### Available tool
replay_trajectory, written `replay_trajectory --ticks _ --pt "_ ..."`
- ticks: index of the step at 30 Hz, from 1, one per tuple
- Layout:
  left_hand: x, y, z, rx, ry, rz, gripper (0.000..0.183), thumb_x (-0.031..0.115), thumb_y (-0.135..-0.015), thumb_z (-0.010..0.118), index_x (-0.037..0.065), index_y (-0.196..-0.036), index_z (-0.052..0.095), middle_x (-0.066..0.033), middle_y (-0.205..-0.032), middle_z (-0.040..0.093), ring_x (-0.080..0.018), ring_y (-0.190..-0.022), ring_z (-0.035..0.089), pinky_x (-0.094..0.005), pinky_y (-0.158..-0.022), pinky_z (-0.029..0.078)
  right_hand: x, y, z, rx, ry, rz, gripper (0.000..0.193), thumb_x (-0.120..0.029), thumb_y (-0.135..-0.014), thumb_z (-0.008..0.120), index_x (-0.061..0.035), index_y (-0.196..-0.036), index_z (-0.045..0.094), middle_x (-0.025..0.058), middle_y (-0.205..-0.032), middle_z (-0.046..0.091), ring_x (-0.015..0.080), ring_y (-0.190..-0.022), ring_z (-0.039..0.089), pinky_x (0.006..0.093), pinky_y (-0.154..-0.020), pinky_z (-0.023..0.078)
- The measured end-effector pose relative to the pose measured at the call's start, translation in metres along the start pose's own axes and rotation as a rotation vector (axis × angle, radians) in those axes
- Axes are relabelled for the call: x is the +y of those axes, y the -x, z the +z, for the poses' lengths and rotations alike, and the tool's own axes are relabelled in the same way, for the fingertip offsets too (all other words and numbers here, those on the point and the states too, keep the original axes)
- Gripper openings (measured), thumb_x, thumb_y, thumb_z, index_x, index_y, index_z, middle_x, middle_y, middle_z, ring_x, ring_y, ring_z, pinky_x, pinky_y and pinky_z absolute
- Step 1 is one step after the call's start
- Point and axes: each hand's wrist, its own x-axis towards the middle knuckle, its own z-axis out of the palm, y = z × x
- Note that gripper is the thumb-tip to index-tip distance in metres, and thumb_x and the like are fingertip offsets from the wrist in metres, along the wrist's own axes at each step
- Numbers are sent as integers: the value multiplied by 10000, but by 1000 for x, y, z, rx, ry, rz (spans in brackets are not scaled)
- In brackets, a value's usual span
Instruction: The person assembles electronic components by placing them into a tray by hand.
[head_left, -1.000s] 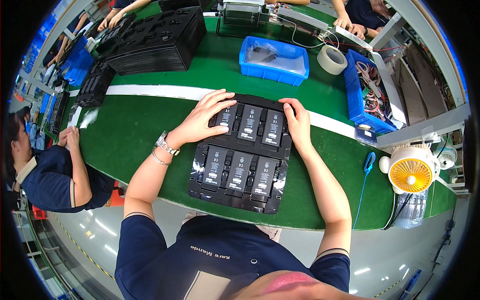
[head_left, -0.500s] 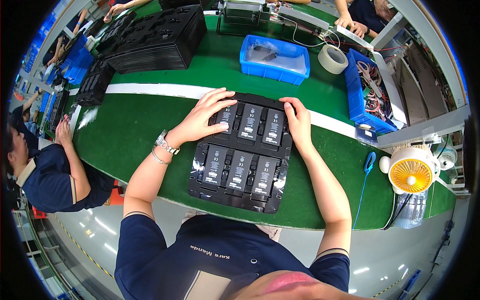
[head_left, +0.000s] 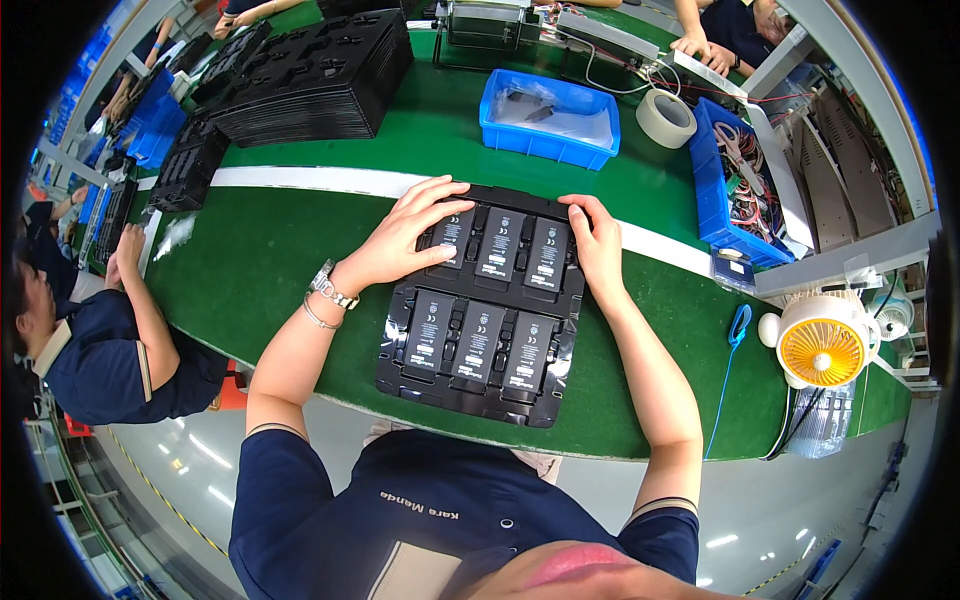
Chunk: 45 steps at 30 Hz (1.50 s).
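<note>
A black plastic tray [head_left: 470, 398] lies on the green work surface in front of me, with several flat black batteries [head_left: 481, 338] set in two rows of pockets. My left hand [head_left: 405, 235] holds the tray's far left corner, its fingers along the far edge and its thumb over the far-left battery, which it partly covers. On the opposite side, my right hand [head_left: 597, 248] grips the far right edge, fingertips curled over the rim.
Behind the tray stands a blue bin [head_left: 550, 150] beside a tape roll [head_left: 666, 118]. Stacked black trays [head_left: 310, 85] rise at the far left. To the right are a blue bin of wires [head_left: 705, 190], a blue corded strap [head_left: 740, 322] and a fan [head_left: 822, 352]. A co-worker [head_left: 105, 350] sits left.
Both my hands and the tray stay where they were. The co-worker at the left has shifted an arm slightly, hand raised a little.
</note>
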Motion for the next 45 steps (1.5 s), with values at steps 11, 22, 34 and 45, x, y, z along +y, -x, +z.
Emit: replay_trajectory --ticks 11,22,34,45 --pt "-2 0 3 32 15 8 557 412 -905 623 103 -1367 587 -110 -1534 428 -351 -1471 290 -508 -1207 224 7 -1 2 29 27 -74 222 -175 -994 553 -36 -1099 690 76 -895 701 131 -791 607 295 -735 475" --pt "1 0 2 38 18 10 516 327 -902 627 97 -1362 590 -108 -1528 436 -346 -1468 295 -505 -1207 228 6 -1 1 29 28 -74 221 -175 -991 555 -39 -1099 691 82 -903 703 142 -817 623 301 -755 485" --pt "0 0 2 36 22 9 506 316 -906 618 96 -1361 592 -107 -1531 434 -343 -1470 292 -502 -1209 225 5 0 1 25 14 -83 227 -172 -993 550 -24 -1098 686 90 -927 709 160 -846 640 309 -780 490" --pt "1 0 2 42 29 7 506 333 -912 605 98 -1360 594 -107 -1528 438 -345 -1466 297 -503 -1209 223 -1 0 0 11 -7 -24 216 -163 -980 552 -21 -1070 687 111 -974 703 216 -887 637 343 -807 486"
